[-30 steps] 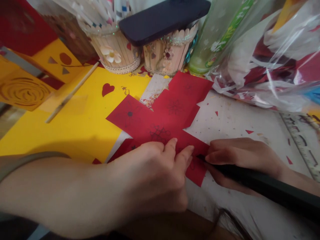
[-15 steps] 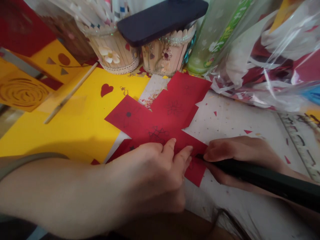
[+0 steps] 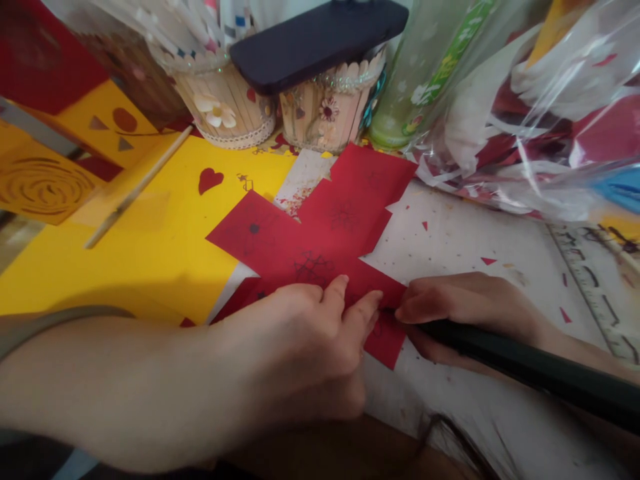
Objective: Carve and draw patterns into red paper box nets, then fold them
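Note:
My left hand (image 3: 320,347) rests on a red paper cutout (image 3: 330,227), a folding shape with several arms. Two of its fingers are stretched apart against the sheet; the thumb is hidden. In my right hand (image 3: 465,307) is a long black pen-shaped tool (image 3: 520,357), pinched close to its tip. That tip meets the red paper just beside my left fingertips; whether it is a pen or a knife cannot be made out. Dark outlines of flowers and stars show on the paper.
Yellow paper (image 3: 165,247) lies at left with a red heart (image 3: 210,181) and a thin wooden stick (image 3: 137,190). Behind stand decorated stick cups (image 3: 233,110), a dark phone (image 3: 320,43) across them, and a green bottle (image 3: 405,100). A plastic bag (image 3: 545,127) and ruler (image 3: 590,287) are at right.
The whole view has shifted slightly, so everything sits a little further left. Both hands stay at the same place on the red paper, with the tool still held.

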A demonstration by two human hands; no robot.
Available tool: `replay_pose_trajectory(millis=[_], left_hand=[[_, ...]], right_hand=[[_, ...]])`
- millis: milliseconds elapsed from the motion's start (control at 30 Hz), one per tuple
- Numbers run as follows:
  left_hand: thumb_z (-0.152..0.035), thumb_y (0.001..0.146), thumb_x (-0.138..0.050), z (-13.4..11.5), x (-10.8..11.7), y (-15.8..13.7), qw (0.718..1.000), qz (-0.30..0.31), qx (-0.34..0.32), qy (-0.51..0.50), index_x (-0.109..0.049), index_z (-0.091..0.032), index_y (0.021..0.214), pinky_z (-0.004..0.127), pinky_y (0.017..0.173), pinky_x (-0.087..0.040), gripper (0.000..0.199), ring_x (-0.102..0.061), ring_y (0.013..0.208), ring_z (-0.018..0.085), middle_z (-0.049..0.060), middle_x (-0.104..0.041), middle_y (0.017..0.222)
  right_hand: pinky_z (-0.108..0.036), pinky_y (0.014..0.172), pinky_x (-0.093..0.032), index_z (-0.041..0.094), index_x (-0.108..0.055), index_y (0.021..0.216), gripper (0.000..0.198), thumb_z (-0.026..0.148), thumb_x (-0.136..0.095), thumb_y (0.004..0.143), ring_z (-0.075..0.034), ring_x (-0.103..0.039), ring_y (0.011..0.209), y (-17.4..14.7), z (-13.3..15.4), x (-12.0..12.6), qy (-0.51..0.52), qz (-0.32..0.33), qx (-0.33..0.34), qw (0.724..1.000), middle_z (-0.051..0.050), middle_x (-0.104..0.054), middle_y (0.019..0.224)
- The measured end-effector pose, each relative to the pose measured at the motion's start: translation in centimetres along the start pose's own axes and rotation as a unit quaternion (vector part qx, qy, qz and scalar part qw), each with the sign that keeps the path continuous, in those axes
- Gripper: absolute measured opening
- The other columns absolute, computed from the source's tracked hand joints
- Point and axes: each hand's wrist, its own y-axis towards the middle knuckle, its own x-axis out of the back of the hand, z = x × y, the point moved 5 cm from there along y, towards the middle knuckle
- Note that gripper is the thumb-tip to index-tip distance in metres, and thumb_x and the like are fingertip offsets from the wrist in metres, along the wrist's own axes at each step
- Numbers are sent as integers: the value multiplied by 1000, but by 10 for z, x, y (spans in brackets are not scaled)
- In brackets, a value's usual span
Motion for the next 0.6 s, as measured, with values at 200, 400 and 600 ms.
replay_pose_trajectory(millis=[200, 400, 600], left_hand=[[-17, 81, -53, -1, -1, 2, 1000, -6, 0, 4, -66, -15, 107, 30, 61, -46, 30, -63, 90, 23, 9, -62, 119], [-17, 82, -51, -1, 1, 1, 1000, -7, -1, -1, -65, -14, 110, 31, 63, -46, 31, -62, 92, 23, 9, -60, 122], [-15, 83, -47, 1, 1, 0, 1000, -12, 5, -1, -64, -14, 111, 33, 64, -47, 33, -61, 95, 24, 9, -59, 123]], right_hand=[[-14, 50, -44, 24, -47, 82, 22, 5, -55, 76, -5, -54, 50, 0, 2, 5, -21, -33, -37, 999, 7, -59, 65], [-15, 46, -42, 24, -46, 82, 19, 7, -54, 78, -6, -50, 47, 0, 1, 4, -27, -6, -36, 999, 7, -55, 61], [-17, 44, -38, 24, -45, 83, 20, 7, -54, 78, -7, -42, 47, -3, 1, 2, -19, -12, -15, 1000, 7, -46, 59]])
